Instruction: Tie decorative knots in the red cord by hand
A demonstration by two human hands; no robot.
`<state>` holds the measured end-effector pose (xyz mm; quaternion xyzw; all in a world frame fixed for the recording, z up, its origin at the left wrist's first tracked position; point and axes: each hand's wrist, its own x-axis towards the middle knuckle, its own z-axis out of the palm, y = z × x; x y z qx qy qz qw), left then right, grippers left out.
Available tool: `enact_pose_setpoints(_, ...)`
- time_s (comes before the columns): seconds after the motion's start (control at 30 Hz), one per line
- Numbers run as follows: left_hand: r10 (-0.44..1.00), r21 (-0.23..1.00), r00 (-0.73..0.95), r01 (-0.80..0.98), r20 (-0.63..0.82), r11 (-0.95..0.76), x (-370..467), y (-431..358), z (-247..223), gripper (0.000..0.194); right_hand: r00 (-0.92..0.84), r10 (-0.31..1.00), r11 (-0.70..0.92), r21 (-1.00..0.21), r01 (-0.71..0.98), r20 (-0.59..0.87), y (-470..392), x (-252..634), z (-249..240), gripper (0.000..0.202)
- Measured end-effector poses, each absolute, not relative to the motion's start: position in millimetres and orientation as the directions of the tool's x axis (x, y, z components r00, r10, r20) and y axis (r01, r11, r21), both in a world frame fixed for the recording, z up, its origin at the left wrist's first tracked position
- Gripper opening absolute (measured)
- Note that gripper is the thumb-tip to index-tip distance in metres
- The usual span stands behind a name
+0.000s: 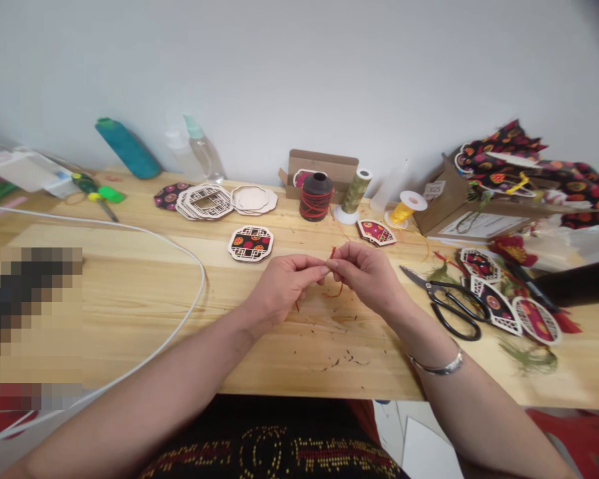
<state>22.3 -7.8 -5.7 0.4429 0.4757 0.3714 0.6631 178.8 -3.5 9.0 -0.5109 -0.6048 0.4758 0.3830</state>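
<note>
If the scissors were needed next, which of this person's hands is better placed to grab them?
Probably the right hand: the scissors lie on its outer side. The left hand is farther away and would have to reach past the right. Both seem to pinch red cord.

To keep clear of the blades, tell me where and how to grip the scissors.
Best gripped, I'd judge, by the nearer black handle loop, coming from the near table edge: the scissors lie flat, blades pointing away and left, and that loop rests over bare wood, while the farther loop crowds the patterned ornaments.
</note>
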Motion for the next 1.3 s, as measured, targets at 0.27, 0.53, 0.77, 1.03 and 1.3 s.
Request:
enact_pose_setpoints(0.27,0.927,0.944,0.222,-0.072,-0.301,0.323,22.6,-8.3,-4.0,0.014,-0.202,0.979,0.046,-0.959,0.281,-0.012,-5.1,177.9,9.8,0.013)
enact_pose_setpoints(0.53,0.942,0.935,0.116,-0.133,-0.313,0.327,22.6,-5.0,-4.7,0.017,-0.279,0.957,0.234,-0.778,0.583,0.079,-6.2,186.7,18.6,0.019)
enact_pose_setpoints(0.77,0.947,0.93,0.063,-0.175,-0.317,0.323,23.7,-4.0,-2.3,0.014,-0.232,0.963,0.27,-0.538,0.799,0.139,-15.2,184.0,21.8,0.023)
enact_pose_setpoints(1.03,0.921,0.877,0.098,-0.281,-0.377,0.389,23.4,-3.4,-7.3,0.01,-0.426,0.804,0.523,-0.154,0.838,0.415,-29.3,170.8,7.3,0.023)
enact_pose_setpoints(1.3,0.867,0.732,0.262,-0.466,-0.423,0.497,20.6,0.1,-7.3,0.009,-0.717,0.556,0.677,0.272,0.684,0.42,-29.2,166.0,6.2,0.023)
